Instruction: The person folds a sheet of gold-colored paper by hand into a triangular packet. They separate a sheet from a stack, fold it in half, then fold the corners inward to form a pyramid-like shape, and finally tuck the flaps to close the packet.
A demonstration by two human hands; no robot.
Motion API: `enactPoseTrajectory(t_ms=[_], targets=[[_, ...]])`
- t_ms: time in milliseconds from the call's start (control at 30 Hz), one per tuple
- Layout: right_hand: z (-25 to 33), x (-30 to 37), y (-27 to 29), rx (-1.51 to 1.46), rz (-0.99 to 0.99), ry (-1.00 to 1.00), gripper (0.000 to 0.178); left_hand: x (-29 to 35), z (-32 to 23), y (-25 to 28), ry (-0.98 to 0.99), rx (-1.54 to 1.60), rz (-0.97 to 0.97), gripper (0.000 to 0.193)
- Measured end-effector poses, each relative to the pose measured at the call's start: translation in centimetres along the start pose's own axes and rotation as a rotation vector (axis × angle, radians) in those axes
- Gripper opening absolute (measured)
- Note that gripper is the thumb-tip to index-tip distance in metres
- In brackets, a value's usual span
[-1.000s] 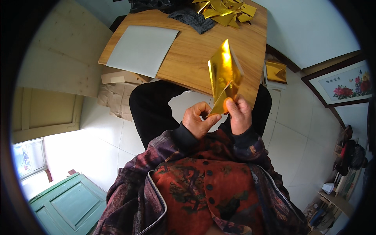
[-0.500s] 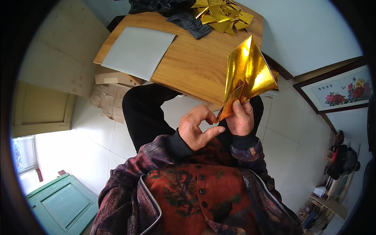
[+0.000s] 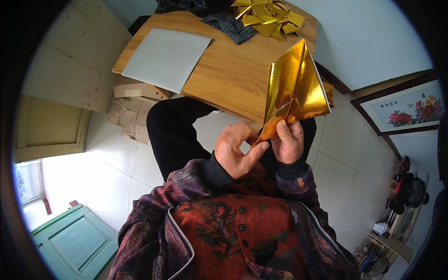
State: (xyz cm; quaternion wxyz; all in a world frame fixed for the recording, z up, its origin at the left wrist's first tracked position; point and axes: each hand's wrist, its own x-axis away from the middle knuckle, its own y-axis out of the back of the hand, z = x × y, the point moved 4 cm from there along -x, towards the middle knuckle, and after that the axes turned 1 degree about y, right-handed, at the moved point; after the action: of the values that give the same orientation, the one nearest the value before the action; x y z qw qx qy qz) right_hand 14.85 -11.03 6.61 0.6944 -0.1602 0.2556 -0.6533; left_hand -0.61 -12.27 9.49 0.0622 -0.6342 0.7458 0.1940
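A shiny sheet of gold foil paper (image 3: pixel 305 88), partly folded, stands up above my lap with its point toward the table. Its lower right part is pinched between the thumb and fingers of my right hand (image 3: pixel 287 142). At its narrow lower end, my left hand (image 3: pixel 238 147) has curled fingers and a thumb closed on the folded tip. Part of that tip is hidden behind the fingers. Creases run from the sheet's upper corner down to the folded end.
On the wooden table (image 3: pixel 228 74) lie a grey sheet (image 3: pixel 166 58), a dark knitted cloth (image 3: pixel 228 28), a black plastic bag (image 3: pixel 189 6) and a heap of folded gold papers (image 3: pixel 268 18). Brown cardboard (image 3: pixel 133 116) sits below its left side. A framed flower picture (image 3: pixel 406 109) hangs at right.
My left thumb and fingers have closed onto the lower tip of the gold paper. The paper has turned slightly and its lower folds have shifted. My right hand keeps its pinch.
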Motion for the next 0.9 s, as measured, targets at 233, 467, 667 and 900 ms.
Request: enactPoseTrajectory(t_ms=[233, 467, 667, 900], targets=[[-0.14, 0.09, 0.25, 0.053, -0.01, 0.027, 0.021, 0.01, 0.04, -0.08, 0.012, -0.023, -0.027, 0.019], [-0.35, 0.08, 0.44, 0.042, -0.004, 0.033, 0.023, 0.14, 0.4, -0.11, 0.054, 0.081, -0.008, 0.024], [-0.4, 0.14, 0.26, 0.016, -0.014, 0.005, 0.025, 0.16, 0.68, -0.08, 0.08, 0.157, -0.005, 0.026], [-0.36, 0.05, 0.43, 0.041, 0.003, 0.004, 0.027, 0.29, 0.91, 0.14, 0.074, 0.128, 0.006, 0.028]])
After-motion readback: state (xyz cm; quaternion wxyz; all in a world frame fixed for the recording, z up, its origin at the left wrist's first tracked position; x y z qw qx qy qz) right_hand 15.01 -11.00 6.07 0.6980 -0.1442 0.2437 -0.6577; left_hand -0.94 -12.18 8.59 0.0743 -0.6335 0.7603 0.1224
